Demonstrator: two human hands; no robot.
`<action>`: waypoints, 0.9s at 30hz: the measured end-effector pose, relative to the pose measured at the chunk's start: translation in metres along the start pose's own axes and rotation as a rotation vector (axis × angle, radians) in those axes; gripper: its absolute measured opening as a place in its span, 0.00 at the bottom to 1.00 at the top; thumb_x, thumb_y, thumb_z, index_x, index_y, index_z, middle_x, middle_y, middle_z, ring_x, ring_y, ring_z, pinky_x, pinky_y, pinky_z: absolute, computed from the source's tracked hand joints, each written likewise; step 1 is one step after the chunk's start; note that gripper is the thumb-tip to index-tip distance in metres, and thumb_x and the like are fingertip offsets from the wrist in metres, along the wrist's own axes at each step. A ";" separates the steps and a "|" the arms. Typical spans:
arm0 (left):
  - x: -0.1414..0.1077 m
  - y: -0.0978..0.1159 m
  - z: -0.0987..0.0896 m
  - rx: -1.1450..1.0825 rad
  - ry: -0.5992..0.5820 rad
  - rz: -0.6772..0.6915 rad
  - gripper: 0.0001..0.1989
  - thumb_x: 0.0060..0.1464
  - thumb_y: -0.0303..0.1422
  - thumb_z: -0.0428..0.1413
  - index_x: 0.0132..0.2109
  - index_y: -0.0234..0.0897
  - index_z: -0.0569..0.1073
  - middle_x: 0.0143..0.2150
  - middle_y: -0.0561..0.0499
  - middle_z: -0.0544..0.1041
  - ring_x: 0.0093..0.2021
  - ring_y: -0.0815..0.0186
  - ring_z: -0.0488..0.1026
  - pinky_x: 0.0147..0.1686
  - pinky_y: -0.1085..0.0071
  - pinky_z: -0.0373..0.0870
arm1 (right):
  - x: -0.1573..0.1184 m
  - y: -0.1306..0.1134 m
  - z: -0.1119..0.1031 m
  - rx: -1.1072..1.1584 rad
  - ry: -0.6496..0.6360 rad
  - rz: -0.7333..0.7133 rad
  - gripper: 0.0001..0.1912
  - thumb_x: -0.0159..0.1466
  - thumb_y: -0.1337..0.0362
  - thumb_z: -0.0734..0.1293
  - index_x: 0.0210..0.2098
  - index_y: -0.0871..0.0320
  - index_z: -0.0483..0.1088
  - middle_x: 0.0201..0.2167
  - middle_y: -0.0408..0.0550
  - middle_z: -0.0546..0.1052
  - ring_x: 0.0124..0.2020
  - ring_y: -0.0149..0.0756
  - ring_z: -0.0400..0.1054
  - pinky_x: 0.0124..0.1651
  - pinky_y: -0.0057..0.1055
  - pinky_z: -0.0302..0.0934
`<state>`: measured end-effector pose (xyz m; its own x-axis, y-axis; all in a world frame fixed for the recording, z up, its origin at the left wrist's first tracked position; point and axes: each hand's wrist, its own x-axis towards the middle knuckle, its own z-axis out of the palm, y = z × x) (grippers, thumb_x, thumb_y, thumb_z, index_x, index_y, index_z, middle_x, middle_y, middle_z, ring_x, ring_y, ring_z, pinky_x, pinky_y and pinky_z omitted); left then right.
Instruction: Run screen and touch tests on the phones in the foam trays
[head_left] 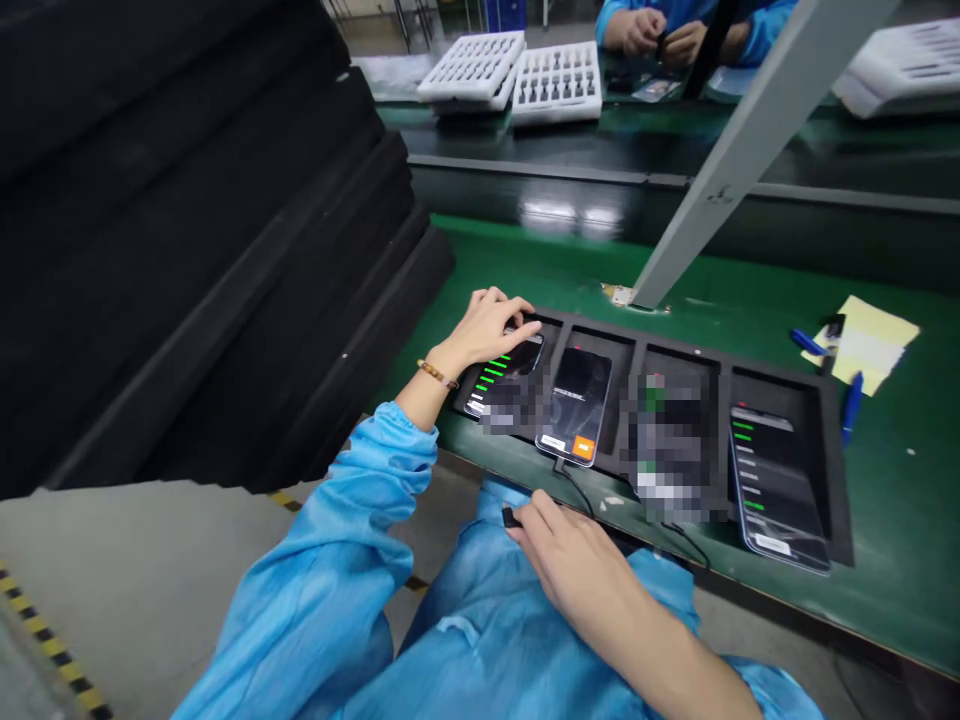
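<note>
My left hand (491, 330), with a beaded bracelet at the wrist, is closed over the upper end of the leftmost smartphone (499, 375). That phone lies in a compartment of a black foam tray (634, 350), green bars lit on its screen; the fingertips are partly hidden. My right hand (566, 545) is below the bench's front edge, pinching a small black cable plug (511, 517) between thumb and fingers. A second smartphone (576, 405) beside the first has a cable (577, 485) at its lower end. The rightmost smartphone (776, 490) shows a list with green bars.
A blurred-out device (675, 440) occupies another compartment. Stacked black foam trays (225, 250) tower at the left. A slanted grey post (750, 150) rises behind the tray. Yellow paper (870, 340) and a blue pen (852, 405) lie right. Across, a co-worker's hands (664, 35) work near white trays (559, 85).
</note>
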<state>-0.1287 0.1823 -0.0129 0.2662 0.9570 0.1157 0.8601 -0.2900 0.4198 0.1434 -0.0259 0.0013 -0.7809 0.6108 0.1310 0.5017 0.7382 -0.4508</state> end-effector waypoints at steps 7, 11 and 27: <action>-0.030 -0.022 -0.015 -0.068 -0.126 0.089 0.42 0.53 0.58 0.70 0.68 0.44 0.74 0.66 0.45 0.79 0.70 0.45 0.64 0.76 0.46 0.45 | 0.037 -0.001 0.005 -0.025 -0.052 0.014 0.15 0.82 0.60 0.59 0.41 0.54 0.73 0.34 0.44 0.78 0.29 0.34 0.76 0.29 0.33 0.56; -0.025 -0.031 -0.011 -0.115 -0.079 0.053 0.32 0.58 0.50 0.68 0.65 0.43 0.76 0.59 0.47 0.83 0.66 0.47 0.66 0.74 0.47 0.50 | 0.052 -0.002 0.010 -0.012 -0.064 0.077 0.18 0.82 0.58 0.58 0.39 0.54 0.74 0.33 0.43 0.77 0.27 0.35 0.76 0.28 0.35 0.52; -0.025 -0.042 -0.001 -0.284 -0.023 0.078 0.27 0.62 0.46 0.67 0.64 0.42 0.78 0.57 0.46 0.84 0.65 0.48 0.66 0.72 0.46 0.54 | 0.096 -0.001 0.014 -0.063 -0.157 0.143 0.22 0.82 0.56 0.59 0.34 0.55 0.74 0.29 0.44 0.77 0.25 0.36 0.75 0.28 0.38 0.47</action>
<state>-0.1721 0.1709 -0.0325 0.3393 0.9304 0.1388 0.6812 -0.3448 0.6458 0.0632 0.0281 0.0018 -0.7462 0.6618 -0.0717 0.6297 0.6667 -0.3987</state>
